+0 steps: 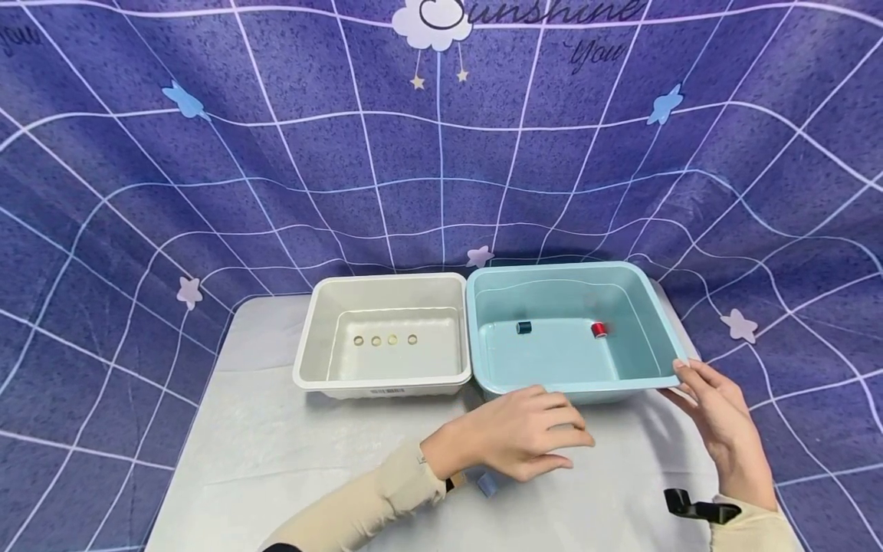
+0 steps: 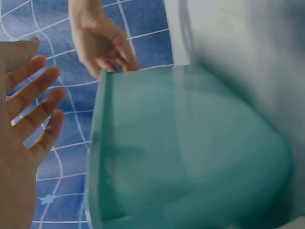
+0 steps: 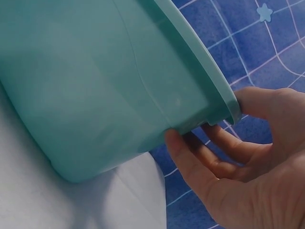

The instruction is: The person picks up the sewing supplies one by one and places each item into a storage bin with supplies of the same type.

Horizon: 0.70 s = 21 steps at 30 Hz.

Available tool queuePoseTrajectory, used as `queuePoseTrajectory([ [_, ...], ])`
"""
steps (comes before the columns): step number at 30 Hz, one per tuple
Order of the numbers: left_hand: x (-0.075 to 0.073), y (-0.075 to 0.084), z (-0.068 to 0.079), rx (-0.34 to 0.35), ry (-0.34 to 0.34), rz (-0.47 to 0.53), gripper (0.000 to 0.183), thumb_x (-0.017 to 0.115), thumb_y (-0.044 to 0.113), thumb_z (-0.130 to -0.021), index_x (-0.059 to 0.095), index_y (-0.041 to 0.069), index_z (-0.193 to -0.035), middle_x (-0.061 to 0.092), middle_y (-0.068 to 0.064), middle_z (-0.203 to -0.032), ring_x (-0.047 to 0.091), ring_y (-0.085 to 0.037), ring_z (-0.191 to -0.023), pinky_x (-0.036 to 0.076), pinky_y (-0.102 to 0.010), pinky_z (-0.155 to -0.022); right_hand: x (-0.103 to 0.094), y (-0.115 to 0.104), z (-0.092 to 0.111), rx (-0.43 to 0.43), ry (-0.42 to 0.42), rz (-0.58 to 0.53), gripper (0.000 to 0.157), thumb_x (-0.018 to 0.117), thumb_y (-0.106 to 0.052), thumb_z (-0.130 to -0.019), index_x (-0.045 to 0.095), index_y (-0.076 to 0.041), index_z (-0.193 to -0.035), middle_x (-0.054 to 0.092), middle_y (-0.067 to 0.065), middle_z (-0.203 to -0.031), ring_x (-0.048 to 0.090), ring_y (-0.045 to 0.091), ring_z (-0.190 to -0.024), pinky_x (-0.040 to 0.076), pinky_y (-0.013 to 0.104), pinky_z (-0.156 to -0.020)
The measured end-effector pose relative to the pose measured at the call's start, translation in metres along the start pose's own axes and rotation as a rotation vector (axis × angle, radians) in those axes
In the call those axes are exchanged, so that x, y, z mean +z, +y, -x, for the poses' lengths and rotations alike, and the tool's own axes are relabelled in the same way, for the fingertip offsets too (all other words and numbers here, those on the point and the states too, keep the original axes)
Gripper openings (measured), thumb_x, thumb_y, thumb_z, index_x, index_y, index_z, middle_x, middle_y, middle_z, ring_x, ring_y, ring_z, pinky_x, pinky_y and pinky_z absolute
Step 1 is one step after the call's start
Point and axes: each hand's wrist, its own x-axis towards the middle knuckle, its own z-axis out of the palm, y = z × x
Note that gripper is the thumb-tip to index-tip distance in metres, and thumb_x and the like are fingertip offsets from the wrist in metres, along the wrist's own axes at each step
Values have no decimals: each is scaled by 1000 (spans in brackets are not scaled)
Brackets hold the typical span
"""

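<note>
My right hand [image 1: 720, 422] grips the front right corner of the light blue plastic basin [image 1: 559, 268], its thumb on the rim and its other fingers beneath and against the outer wall, as the right wrist view shows. In front of the basin my left hand [image 1: 527, 433] hovers with fingers spread, holding nothing; the left wrist view shows it apart from the basin wall. Inside the basin lie a dark thread spool [image 1: 524, 327] and a red thread spool [image 1: 599, 330].
A white plastic basin [image 1: 386, 383] stands left of the blue one, with several small pale gold rings [image 1: 375, 341] in a row on its floor. Both are on a table with a whitish cover [image 1: 255, 429]. A blue gridded curtain [image 1: 441, 153] hangs behind and at both sides.
</note>
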Motion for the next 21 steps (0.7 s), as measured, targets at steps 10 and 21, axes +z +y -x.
queuePoseTrajectory([
  [10, 27, 18, 37, 19, -112, 106, 33, 51, 41, -107, 67, 25, -132, 66, 13, -125, 59, -5, -111, 49, -20, -93, 0, 0, 0, -1, -3, -4, 17, 60, -11, -106, 75, -19, -109, 76, -11, -105, 74, 4, -96, 63, 24, -83],
  [21, 53, 26, 59, 39, -354, -59, 34, 55, 51, -103, 63, 30, -128, 62, 14, -118, 56, -7, -107, 48, -23, -85, 0, 1, 0, 4, -3, -26, 18, 59, -10, -106, 75, -17, -109, 75, -11, -107, 74, 4, -98, 63, 24, -84],
])
